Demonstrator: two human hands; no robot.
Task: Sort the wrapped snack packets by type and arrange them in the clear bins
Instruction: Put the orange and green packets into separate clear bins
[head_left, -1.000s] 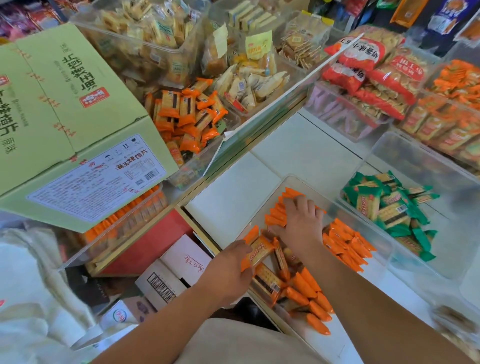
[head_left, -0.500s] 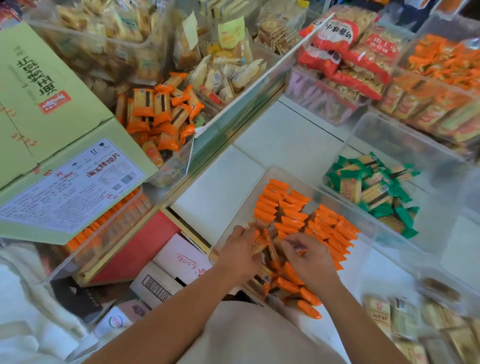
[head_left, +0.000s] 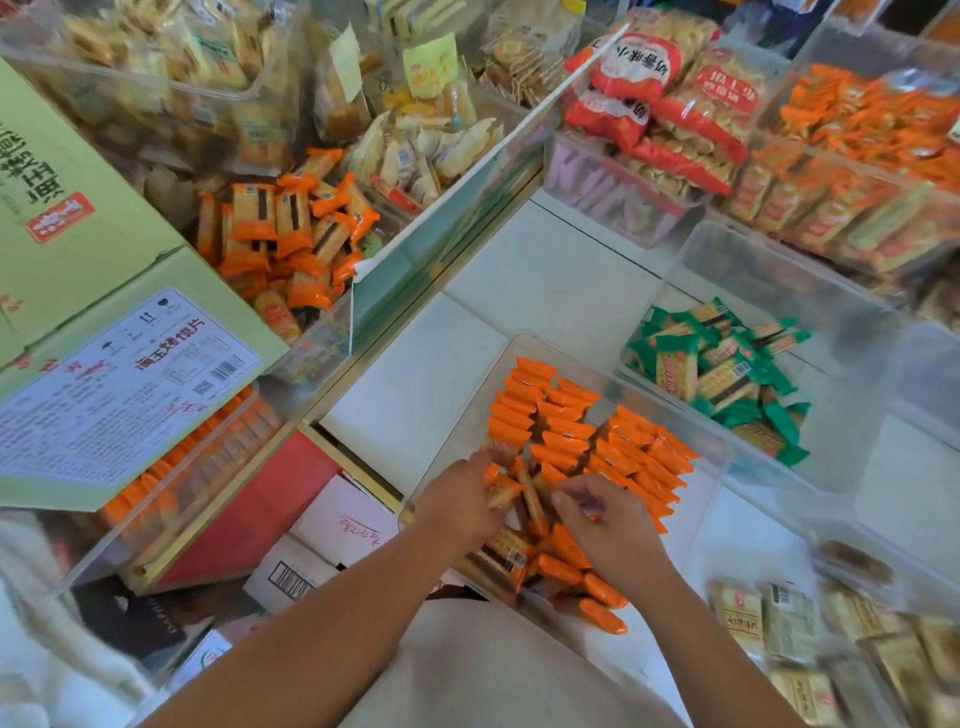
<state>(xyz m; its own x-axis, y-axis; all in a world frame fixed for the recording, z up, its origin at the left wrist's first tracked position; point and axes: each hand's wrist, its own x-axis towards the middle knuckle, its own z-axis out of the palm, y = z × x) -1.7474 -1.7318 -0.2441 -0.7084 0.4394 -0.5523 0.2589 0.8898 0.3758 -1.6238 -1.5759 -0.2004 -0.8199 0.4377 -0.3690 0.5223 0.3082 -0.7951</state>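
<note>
You're filling the bin (head_left: 517, 339) rows: left hand (head_left: 457, 501) pinches a packet (head_left: 503, 488), right hand (head_left: 610, 527) grip unclear; slot it upright next.

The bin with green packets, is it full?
Not full. The green packets lie heaped at one end of the clear bin; the rest is bare.

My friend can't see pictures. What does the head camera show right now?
A left hand pinches an orange packet and a right hand curls over loose ones in a clear bin. Neat orange rows fill its far end; the next bin holds green packets.
</note>
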